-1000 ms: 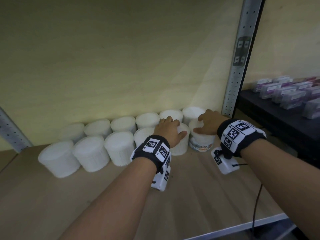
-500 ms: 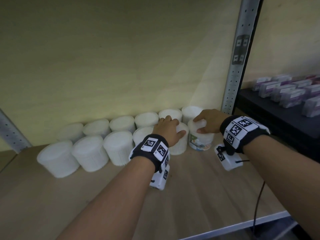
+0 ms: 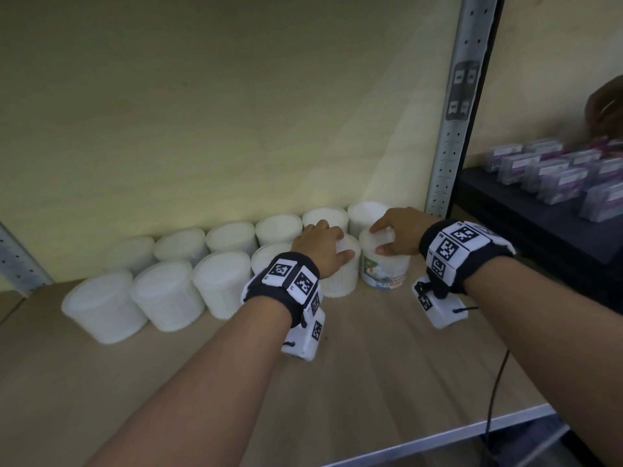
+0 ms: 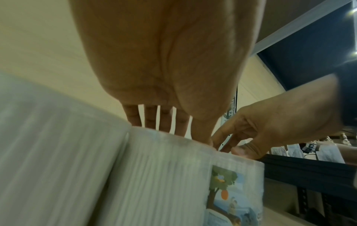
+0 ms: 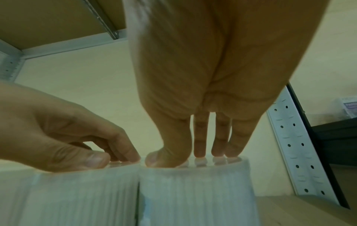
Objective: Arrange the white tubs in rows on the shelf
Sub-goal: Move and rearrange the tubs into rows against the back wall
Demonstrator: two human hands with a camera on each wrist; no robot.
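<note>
Two rows of white tubs stand along the back of the wooden shelf (image 3: 371, 365). My left hand (image 3: 333, 241) grips from above the lid of a front-row white tub (image 3: 340, 281); the left wrist view shows that hand (image 4: 173, 131) with fingers behind the tub's (image 4: 164, 175) top edge. My right hand (image 3: 387, 237) grips the lid of the labelled tub (image 3: 384, 274) at the row's right end. Seen from the right wrist, its (image 5: 189, 157) fingertips and thumb stand on the lid of that tub (image 5: 193, 191). The two tubs touch side by side.
A grey perforated upright (image 3: 451, 129) rises just right of the tubs. Beyond it a dark shelf (image 3: 539, 237) carries several purple boxes (image 3: 556, 173), with another person's hand (image 3: 606, 109) over them. A black cable (image 3: 495, 399) crosses the shelf's front edge at the right.
Both hands stayed on their tubs. The right hand shifted on the labelled tub, and more of its picture label shows now. Another person's hand has come into view at the far right.
</note>
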